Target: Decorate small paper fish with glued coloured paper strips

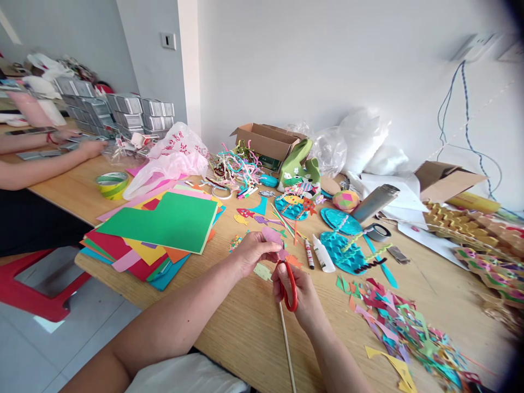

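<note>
Pinched in my left hand [254, 252] is a small pink-purple paper piece [272, 235]. My right hand [301, 292] is closed round the red handles of the scissors [291, 289], whose blades meet the paper near my left fingertips. Below my hands a thin wooden stick [286, 344] lies on the table. Close by are a pale green paper shape [262, 271], an orange paper shape [293, 261], a marker [309, 254] and a white glue bottle [323, 254]. Paper fish [240, 219] lie beyond my hands.
Coloured sheets [164, 221] are stacked at left, beside yellow-green tape [112, 185]. Paper scraps [393, 316] spread at right, near a metal flask [375, 202]. Pipe cleaners [237, 166] and a cardboard box [266, 142] stand behind. Another person's hands [92, 148] are at far left.
</note>
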Demonstrator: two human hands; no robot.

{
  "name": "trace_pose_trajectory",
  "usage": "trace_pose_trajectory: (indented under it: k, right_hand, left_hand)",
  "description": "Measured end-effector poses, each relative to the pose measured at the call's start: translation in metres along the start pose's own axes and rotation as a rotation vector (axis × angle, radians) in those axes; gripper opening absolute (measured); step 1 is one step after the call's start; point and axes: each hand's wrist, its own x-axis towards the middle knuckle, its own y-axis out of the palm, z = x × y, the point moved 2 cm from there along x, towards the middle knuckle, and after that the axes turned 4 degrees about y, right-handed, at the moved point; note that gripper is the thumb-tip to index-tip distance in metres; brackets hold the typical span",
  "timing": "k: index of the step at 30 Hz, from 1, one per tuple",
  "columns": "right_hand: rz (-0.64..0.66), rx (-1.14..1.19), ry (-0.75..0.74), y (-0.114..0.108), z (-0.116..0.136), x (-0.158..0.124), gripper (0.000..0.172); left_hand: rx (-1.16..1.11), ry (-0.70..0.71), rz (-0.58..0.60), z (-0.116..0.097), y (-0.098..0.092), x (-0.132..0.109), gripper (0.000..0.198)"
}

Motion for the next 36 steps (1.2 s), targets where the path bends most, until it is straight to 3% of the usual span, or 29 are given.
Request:
trace_pose_trajectory:
  k: [36]
  right_hand:
    - [0.033, 0.030, 0.018, -0.0006, 0.0001, -0.0014, 0.051]
  left_hand:
    - [0.029, -0.006, 0.036, 0.0002, -0.0022, 0.0017, 0.026]
